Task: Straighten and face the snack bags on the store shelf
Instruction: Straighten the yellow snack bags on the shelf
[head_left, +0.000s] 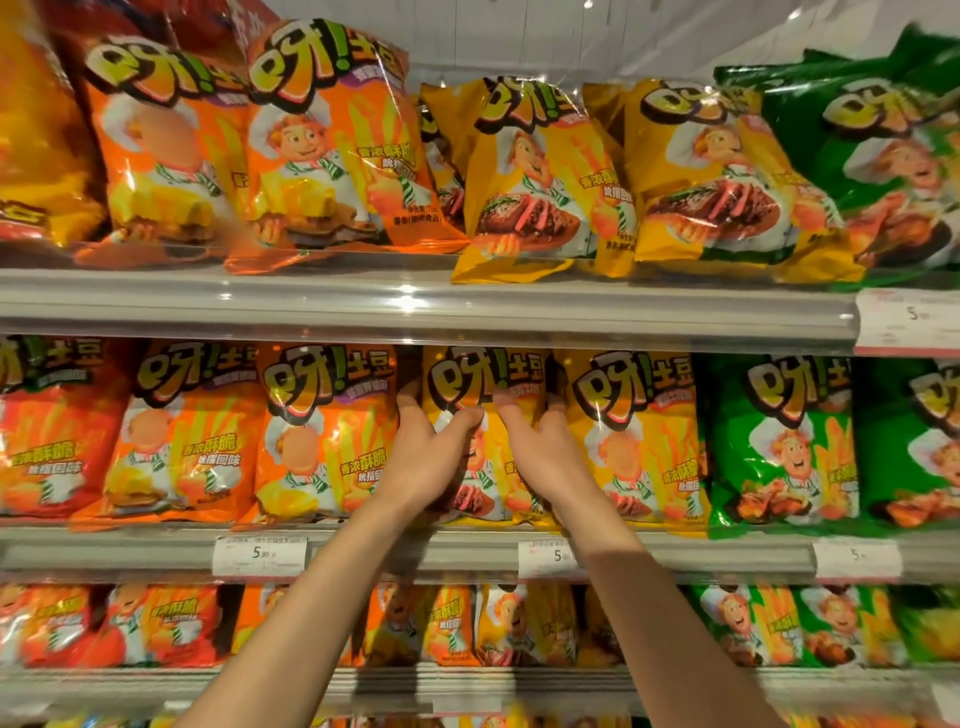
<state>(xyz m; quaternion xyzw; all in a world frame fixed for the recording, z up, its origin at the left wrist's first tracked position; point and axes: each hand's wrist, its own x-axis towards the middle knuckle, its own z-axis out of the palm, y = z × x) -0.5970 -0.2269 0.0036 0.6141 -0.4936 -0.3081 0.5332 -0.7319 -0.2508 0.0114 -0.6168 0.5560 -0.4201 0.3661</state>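
Observation:
A yellow snack bag (480, 379) stands upright in the middle shelf row, between an orange bag (324, 431) and another yellow bag (631, 431). My left hand (428, 447) grips its left edge, fingers tucked behind the bag and thumb across the front. My right hand (540, 447) grips its right edge the same way, fingers slipped into the gap beside the neighbouring yellow bag. The lower half of the held bag is hidden by my hands.
The top shelf (415, 301) carries tilted orange, yellow and green bags, some overhanging the rail. Green bags (779, 441) fill the middle row's right side, red and orange ones its left. Price tags (260, 555) sit on the shelf rail. A lower row shows below.

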